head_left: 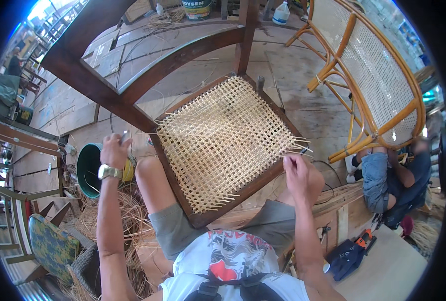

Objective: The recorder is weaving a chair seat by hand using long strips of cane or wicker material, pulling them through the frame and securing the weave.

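A dark wooden chair (pixel 183 56) stands tilted between my knees, its backrest toward the far left. Across its seat frame stretches an open-weave cane seat (pixel 223 143), with loose strand ends (pixel 298 145) sticking out at the right corner and more along the near edge. My right hand (pixel 297 174) is closed right beside those right-hand ends; whether a strand is between the fingers cannot be made out. Off the seat's left side, above a green bucket (pixel 85 171), my left hand (pixel 114 153) is closed around a small slim tool (pixel 124 134) with a pale tip, its kind unclear.
Loose cane strands (pixel 125 220) pile up at the left, near a camouflage-patterned cushion (pixel 53 246). A rattan bench (pixel 371 60) stands at the right, with a seated person (pixel 398 173) beside it. Orange-handled tools (pixel 364 238) lie on a board at lower right.
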### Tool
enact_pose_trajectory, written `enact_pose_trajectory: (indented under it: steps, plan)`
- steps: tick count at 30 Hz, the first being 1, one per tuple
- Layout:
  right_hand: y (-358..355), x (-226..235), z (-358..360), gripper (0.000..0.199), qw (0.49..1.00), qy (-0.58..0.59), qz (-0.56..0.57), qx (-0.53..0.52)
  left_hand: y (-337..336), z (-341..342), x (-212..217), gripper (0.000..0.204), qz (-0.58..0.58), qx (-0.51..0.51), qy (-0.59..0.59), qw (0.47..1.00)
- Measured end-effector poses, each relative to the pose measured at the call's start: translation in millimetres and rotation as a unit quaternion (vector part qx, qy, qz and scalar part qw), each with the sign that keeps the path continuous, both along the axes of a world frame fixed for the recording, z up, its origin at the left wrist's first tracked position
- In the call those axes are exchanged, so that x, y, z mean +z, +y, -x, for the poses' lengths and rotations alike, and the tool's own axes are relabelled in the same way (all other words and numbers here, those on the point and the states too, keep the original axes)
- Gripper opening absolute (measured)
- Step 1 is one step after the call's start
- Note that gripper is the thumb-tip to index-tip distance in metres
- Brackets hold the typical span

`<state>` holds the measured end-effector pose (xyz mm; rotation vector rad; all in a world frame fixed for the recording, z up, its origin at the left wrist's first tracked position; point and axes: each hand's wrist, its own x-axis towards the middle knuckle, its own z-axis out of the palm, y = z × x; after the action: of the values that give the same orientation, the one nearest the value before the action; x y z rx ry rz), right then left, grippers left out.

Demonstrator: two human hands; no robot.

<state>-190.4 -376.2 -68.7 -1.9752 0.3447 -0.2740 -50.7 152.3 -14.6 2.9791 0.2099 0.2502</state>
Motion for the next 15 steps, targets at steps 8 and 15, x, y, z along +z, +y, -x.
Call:
enact_pose_trajectory:
  steps: [8,15]
  plan:
    - [39.9,-39.9,84.6,0.047,0.959,0.146,-0.243,-0.015,20.7,-28.0,34.9,0.071,0.368,-0.019,-0.234,0.900]
    - [68.6,-43.0,63.2,0.058,0.962,0.159,-0.220,-0.005,-37.5,-53.7,-29.1,0.080,0.673,0.031,-0.078,0.734]
